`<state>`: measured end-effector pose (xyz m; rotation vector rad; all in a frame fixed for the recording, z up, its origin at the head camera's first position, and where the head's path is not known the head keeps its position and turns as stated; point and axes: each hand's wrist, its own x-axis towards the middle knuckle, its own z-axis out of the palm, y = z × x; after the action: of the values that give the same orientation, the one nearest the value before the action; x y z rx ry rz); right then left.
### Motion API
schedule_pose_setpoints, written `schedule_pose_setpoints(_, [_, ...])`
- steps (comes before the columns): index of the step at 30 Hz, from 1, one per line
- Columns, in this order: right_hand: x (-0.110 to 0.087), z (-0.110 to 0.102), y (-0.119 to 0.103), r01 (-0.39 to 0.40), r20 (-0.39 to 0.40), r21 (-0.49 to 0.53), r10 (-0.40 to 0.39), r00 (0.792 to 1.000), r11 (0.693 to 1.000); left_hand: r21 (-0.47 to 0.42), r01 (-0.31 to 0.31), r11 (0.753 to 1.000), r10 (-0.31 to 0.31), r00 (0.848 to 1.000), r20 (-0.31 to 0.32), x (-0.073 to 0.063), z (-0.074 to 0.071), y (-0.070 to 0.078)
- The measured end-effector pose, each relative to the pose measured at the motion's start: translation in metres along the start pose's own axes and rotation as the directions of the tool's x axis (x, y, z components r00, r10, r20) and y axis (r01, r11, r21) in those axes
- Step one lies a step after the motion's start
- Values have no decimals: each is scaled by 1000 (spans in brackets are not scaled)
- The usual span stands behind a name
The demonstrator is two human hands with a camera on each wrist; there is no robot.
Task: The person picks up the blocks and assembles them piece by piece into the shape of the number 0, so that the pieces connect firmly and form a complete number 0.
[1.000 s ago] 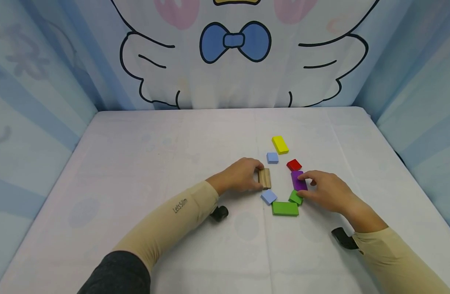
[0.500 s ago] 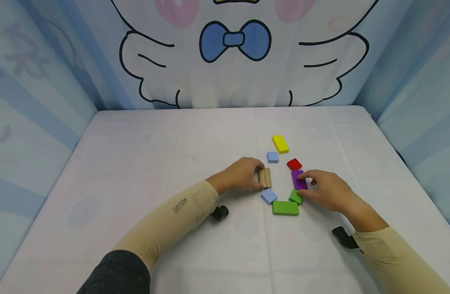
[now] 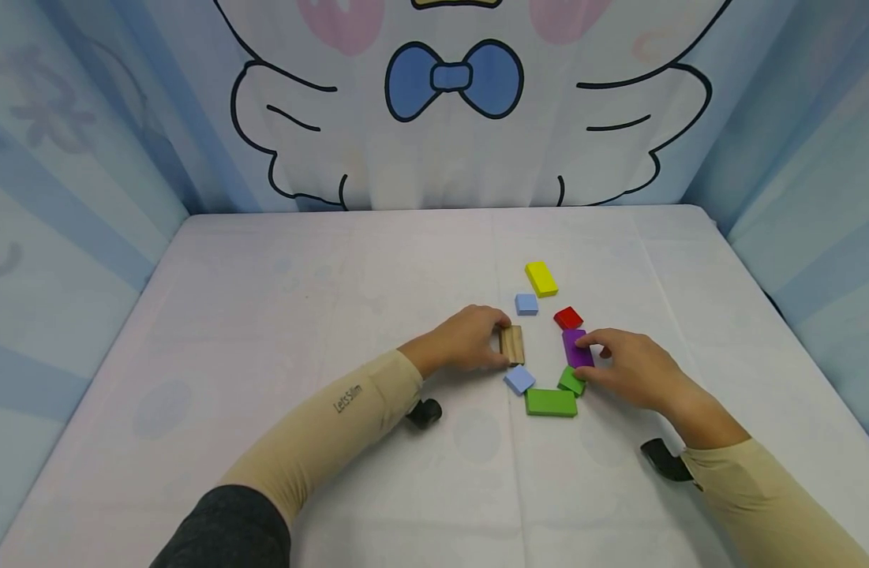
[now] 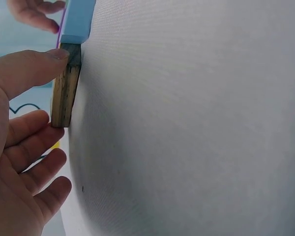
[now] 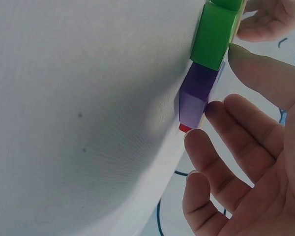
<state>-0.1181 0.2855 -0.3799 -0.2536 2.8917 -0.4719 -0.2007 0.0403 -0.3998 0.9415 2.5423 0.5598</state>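
My left hand (image 3: 466,338) pinches a plain wooden block (image 3: 511,345) between thumb and fingertips at its two ends. In the left wrist view that wooden block (image 4: 64,96) lies on the white cloth, end to end with a light blue block (image 4: 77,22). Across from it, my right hand (image 3: 634,367) has thumb and index finger at a purple block (image 3: 574,349). The right wrist view shows the thumb by the edge of a small green block (image 5: 211,37) and fingertips at the purple block (image 5: 195,96); the other fingers are loosely bent.
Around these blocks lie a red block (image 3: 568,318), a long green block (image 3: 551,403), a light blue one (image 3: 519,380), another light blue one (image 3: 526,304) and a yellow block (image 3: 541,279). Patterned curtains (image 3: 462,158) border the white-covered table (image 3: 299,276).
The wooden block has shifted very slightly to the right with my left hand at it. My right hand and the other blocks stay where they were.
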Motion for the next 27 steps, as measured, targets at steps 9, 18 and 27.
schedule_pose_setpoints(9, [-1, 1, 1, -2, -1, 6, 2, 1000, 1000, 3, -9, 1000, 9, 1000, 2, 1, 1, -1])
schedule_pose_setpoints(18, [-1, 1, 1, -1, -1, 15, 1, 1000, 1000, -35, 13, 999, -12, 1000, 27, -1, -5, 1])
schedule_pose_setpoints(27, [0, 0, 2, 7, 0, 5, -7, 1000, 1000, -69, 4, 998, -4, 1000, -9, 6, -16, 1])
